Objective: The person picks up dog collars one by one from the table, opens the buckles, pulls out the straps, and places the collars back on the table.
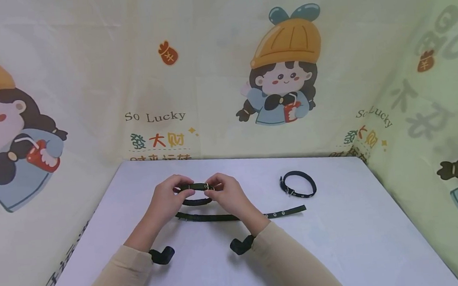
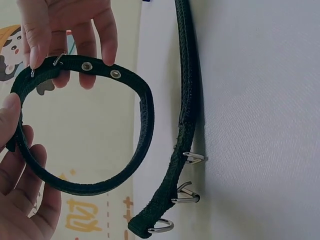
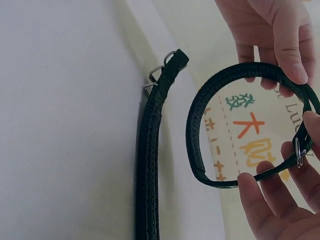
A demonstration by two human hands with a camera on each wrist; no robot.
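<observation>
Both hands hold a dark green pet collar, buckled into a loop, up above the table. My left hand [image 1: 168, 196] pinches the band on the left side between thumb and fingers. Near the metal buckle [image 2: 59, 59], my right hand [image 1: 227, 191] grips the same collar [image 2: 90, 189] by thumb and fingertips. Metal eyelets show along the band beside the buckle in the left wrist view. Behind my right wrist, a second collar [image 1: 215, 218] lies stretched out on the table, unfastened, with metal rings at its left end. My right forearm hides part of it.
On the right of the white table [image 1: 343, 237] lies a third dark collar [image 1: 305, 196], closed in a ring. Printed cloth [image 1: 216, 94] with cartoon figures stands behind and at the sides. Black wrist pieces [image 1: 163, 255] stick out by the sleeves.
</observation>
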